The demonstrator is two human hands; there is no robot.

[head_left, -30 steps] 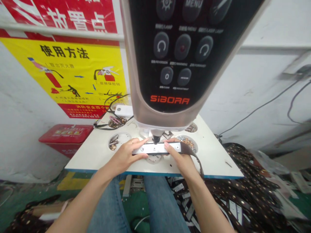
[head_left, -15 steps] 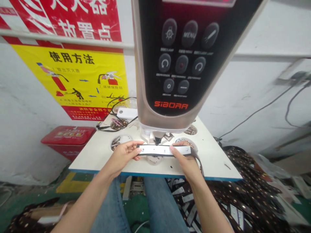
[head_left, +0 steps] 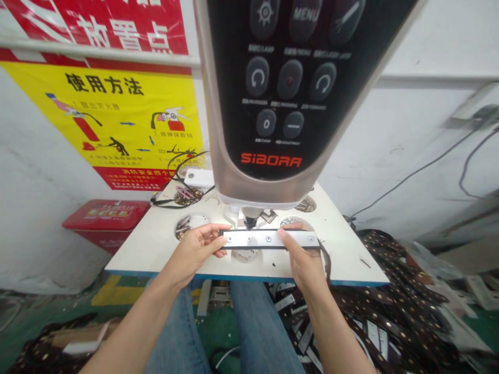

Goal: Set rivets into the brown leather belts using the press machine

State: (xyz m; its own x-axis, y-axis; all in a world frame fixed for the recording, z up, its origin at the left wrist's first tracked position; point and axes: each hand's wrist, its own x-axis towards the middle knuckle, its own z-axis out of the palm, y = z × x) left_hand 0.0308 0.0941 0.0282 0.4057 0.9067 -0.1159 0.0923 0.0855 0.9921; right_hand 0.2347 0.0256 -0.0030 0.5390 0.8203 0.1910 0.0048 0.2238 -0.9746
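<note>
The plated strap (head_left: pixel 255 240) is dark and flexible, and it is placed crosswise above the front part of the worktop (head_left: pixel 152 257), below the head of a machine (head_left: pixel 259 189). On its upper face lies a long, straight strip (head_left: pixel 241 239), pale and smooth, looking like metal, with small round fittings and one small dark hole. A narrow dark border shows along the strip, and at the right the strap bends down in a soft curve.

The left hand (head_left: pixel 197 250) has its fingers closed in a pinch on the left end. The right hand (head_left: pixel 306 265) grips nearer to the other end, the thumb flat on the strip and the other fingers partly hidden behind.

A dark, tapered tip (head_left: pixel 250 223) points down at the far edge of the strap; whether it touches, I cannot tell. Under the strap there is a shallow round recess (head_left: pixel 246 254), partly covered.

The worktop is white and flat with a blue edge. A round cup (head_left: pixel 182 228) near the left hand contains brownish metal pieces, and a small angular metal piece (head_left: pixel 268 215) lies behind the strap. The machine has a glossy black panel with oval buttons. To the right, below, dark straps (head_left: pixel 393 280) with pale round dots are heaped.
</note>
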